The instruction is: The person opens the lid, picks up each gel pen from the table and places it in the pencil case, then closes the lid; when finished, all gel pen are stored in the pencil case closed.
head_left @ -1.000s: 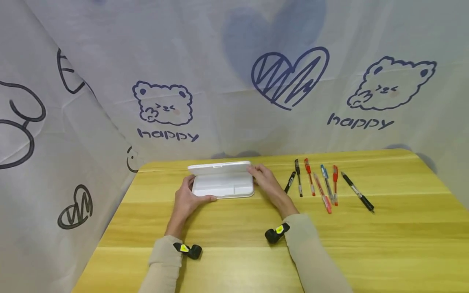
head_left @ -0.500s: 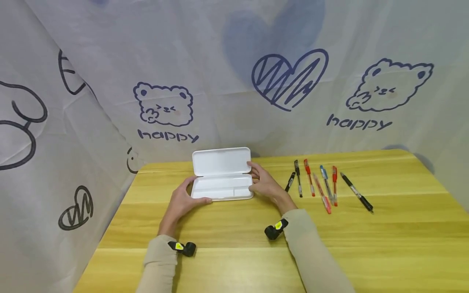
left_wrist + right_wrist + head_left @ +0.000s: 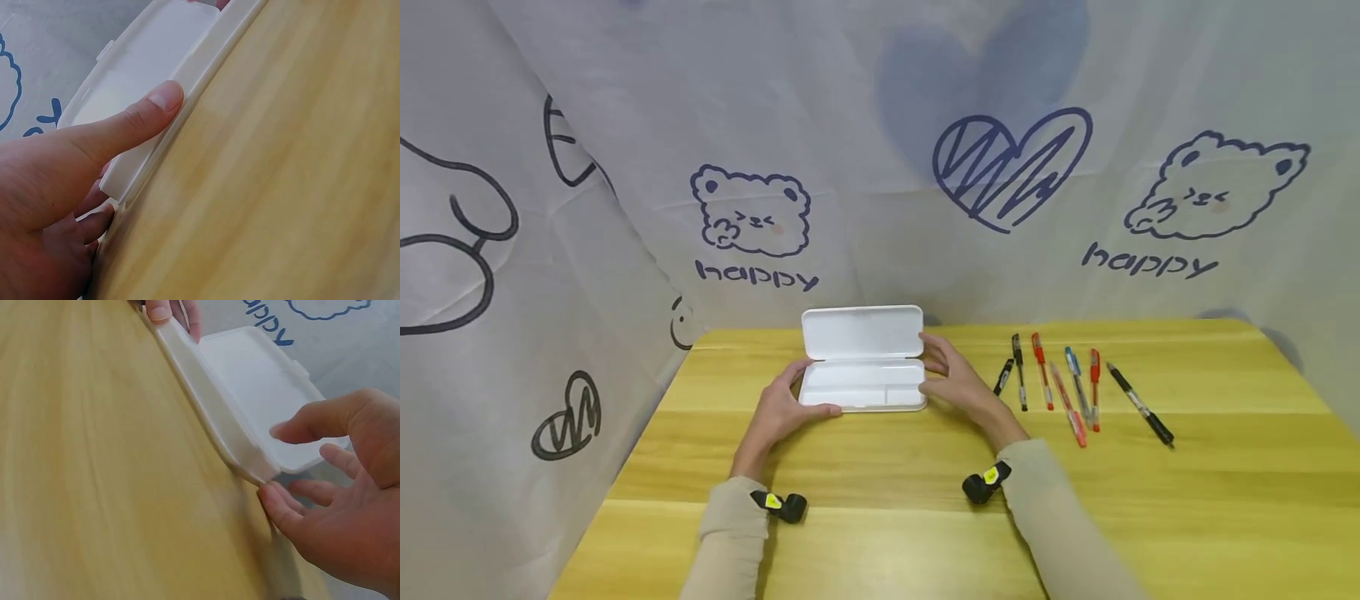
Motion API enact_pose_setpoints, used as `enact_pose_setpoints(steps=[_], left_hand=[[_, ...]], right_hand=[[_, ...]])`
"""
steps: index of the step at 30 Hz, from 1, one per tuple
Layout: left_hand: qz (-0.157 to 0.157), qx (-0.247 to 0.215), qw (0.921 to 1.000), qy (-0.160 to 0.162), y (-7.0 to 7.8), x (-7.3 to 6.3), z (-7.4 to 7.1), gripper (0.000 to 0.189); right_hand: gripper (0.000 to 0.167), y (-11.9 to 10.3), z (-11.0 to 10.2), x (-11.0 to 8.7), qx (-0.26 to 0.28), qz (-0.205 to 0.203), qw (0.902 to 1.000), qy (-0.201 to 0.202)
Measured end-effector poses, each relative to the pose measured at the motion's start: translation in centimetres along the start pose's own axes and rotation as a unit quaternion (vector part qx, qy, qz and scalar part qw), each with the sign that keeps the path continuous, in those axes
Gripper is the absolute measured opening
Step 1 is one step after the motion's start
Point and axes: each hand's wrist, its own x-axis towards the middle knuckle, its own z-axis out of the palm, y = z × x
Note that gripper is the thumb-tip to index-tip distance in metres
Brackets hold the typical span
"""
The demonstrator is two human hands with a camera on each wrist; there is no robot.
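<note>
A white pencil case (image 3: pixel 862 400) lies on the table with its lid (image 3: pixel 862 332) raised at the back. Inside, its tray is split by low dividers and holds nothing visible. My left hand (image 3: pixel 777 411) grips the left end, thumb along the front wall and the other fingers round the side. At the right end my right hand (image 3: pixel 961 382) is spread loosely. In the right wrist view one fingertip (image 3: pixel 272 494) touches the case's lower corner, while the thumb extends over the tray; whether it touches is unclear. An index finger reaches the lid's right edge in the head view.
Several pens lie right of the case: black pens (image 3: pixel 1019 372) (image 3: pixel 1141 406), red ones (image 3: pixel 1042 372) (image 3: pixel 1095 390), a pink one (image 3: pixel 1069 407) and a blue one (image 3: pixel 1078 386). A printed cloth (image 3: pixel 880 225) hangs behind the wooden table (image 3: pixel 895 500).
The lid has swung from half raised to fully back. My right hand has shifted from the lid's corner to the right end; the left hand keeps hold. The view has turned slightly.
</note>
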Motion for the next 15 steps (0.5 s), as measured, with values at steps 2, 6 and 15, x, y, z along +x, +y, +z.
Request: enact_pose_setpoints(steps=[2, 6, 15], left_hand=[[0.0, -0.003, 1.0, -0.003, -0.1, -0.1, 0.1, 0.104], [-0.001, -0.005, 1.0, 0.0, -0.1, -0.2, 0.4, 0.103], [-0.002, 0.0, 0.9999, 0.01, -0.3, 0.0, 0.3, 0.103]], right_hand=[[0.084, 0.1, -0.5, -0.8, -0.015, 0.0, 0.9999, 0.008], [0.073, -0.2, -1.4, -2.2, -0.051, -0.017, 0.9979, 0.036], [0.061, -1.5, -5.1, -5.7, -0.123, -0.079, 0.9873, 0.062]])
